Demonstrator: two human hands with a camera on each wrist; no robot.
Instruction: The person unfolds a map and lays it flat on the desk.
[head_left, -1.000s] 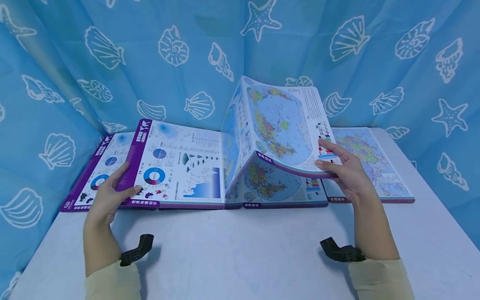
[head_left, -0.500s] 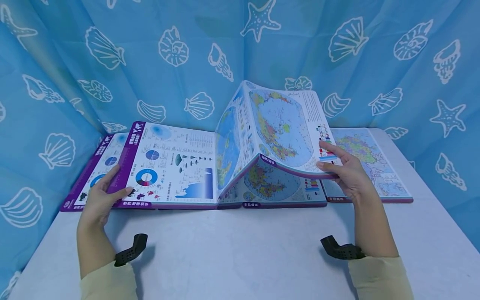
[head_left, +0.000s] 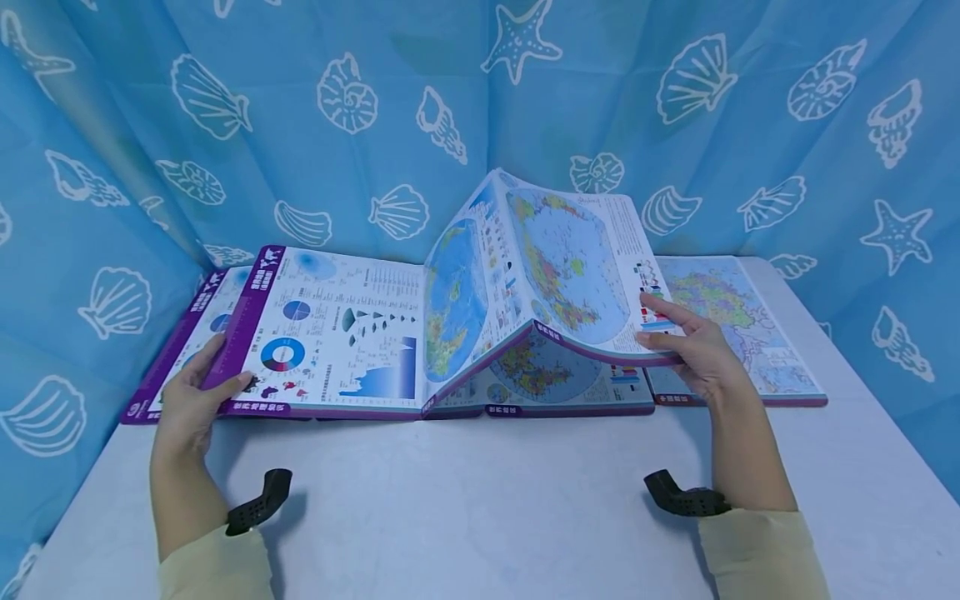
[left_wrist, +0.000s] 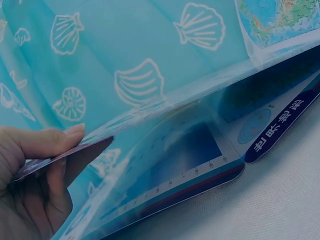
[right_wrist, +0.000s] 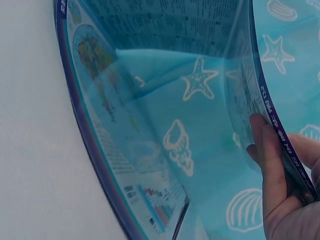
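Observation:
My left hand pinches the purple left edge of a glossy folding map, thumb on top and fingers beneath, as the left wrist view shows. The map's left panel carries charts; its middle rises into a peaked fold, with a blue world map on the slope. At the other end, my right hand grips the right panel with its coloured world map, which is raised off the sheets below. In the right wrist view the fingers lie along the panel's underside. Part of the lower sheets is hidden beneath this map.
Similar map sheets lie flat underneath: a purple-edged one at left, a world map in the middle and a China map at right. A white-covered table supports them. Behind hangs a blue shell-print curtain.
The left hand has moved left, drawing the chart panel with it. The peaked fold has lowered and opened wider, showing more of the blue map. The right hand has stayed nearly in place.

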